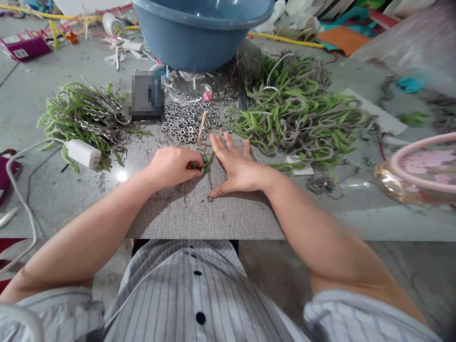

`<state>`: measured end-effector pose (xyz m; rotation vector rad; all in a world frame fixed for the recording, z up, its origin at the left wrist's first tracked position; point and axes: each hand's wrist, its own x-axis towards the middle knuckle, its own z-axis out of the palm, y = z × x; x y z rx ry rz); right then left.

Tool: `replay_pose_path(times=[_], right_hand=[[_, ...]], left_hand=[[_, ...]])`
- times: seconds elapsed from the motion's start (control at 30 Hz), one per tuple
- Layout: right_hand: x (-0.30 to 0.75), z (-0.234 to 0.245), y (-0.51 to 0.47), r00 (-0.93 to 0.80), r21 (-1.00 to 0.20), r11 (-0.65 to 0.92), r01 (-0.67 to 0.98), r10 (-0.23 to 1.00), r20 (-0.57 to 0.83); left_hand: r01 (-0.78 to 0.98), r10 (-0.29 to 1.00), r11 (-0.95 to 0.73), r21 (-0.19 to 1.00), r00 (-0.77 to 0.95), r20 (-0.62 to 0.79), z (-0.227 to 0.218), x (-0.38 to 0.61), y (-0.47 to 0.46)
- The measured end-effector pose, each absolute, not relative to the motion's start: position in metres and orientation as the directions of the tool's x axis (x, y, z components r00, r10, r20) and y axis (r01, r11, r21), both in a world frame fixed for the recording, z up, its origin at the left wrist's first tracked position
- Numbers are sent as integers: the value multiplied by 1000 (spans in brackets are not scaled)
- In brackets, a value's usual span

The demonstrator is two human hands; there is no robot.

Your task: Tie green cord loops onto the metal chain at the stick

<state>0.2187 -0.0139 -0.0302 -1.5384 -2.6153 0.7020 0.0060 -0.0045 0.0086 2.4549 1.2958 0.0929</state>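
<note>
My left hand is closed in a pinch on a green cord loop with a small metal ring on it, at the middle of a grey textured mat. Flat on the mat beside it lies my right hand, fingers stretched out, index finger touching the cord. Just beyond the fingers a thin wooden stick stands among a heap of small metal rings.
A pile of green and grey cords lies right, a pile with rings attached left. A blue plastic basin stands behind. A white charger with cable lies left, a pink-rimmed bowl right.
</note>
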Motion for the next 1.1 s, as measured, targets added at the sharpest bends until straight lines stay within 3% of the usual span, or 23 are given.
replay_pose_path(times=[0.2, 0.33, 0.47, 0.67, 0.8, 0.87, 0.93, 1.1], right_hand=[[219, -30, -13, -545, -397, 461, 794, 829, -128], [216, -20, -14, -519, -418, 534, 735, 840, 160], [203, -14, -24, -558, -337, 683, 648, 727, 401], [173, -15, -48, -809, -136, 880, 454, 472, 352], [165, -18, -53, -848, -110, 911, 397, 410, 336], [166, -19, -50, -833, -162, 898, 409, 440, 336], [172, -19, -45, -769, -292, 845, 447, 530, 358], [190, -23, -27, -360, -734, 460, 500, 881, 307]], left_hand=[[736, 814, -504, 453, 580, -37, 9, 3, -3], [721, 828, -458, 520, 559, -46, 8, 0, 1], [703, 842, -399, 589, 535, -68, 6, -1, 3], [686, 844, -385, 617, 532, -64, 8, -1, 2], [693, 839, -379, 613, 537, -88, 9, 0, 2], [688, 835, -385, 615, 543, -84, 9, -1, 2], [671, 830, -395, 628, 553, -68, 8, -1, 3], [653, 835, -396, 646, 549, -43, 8, -1, 3]])
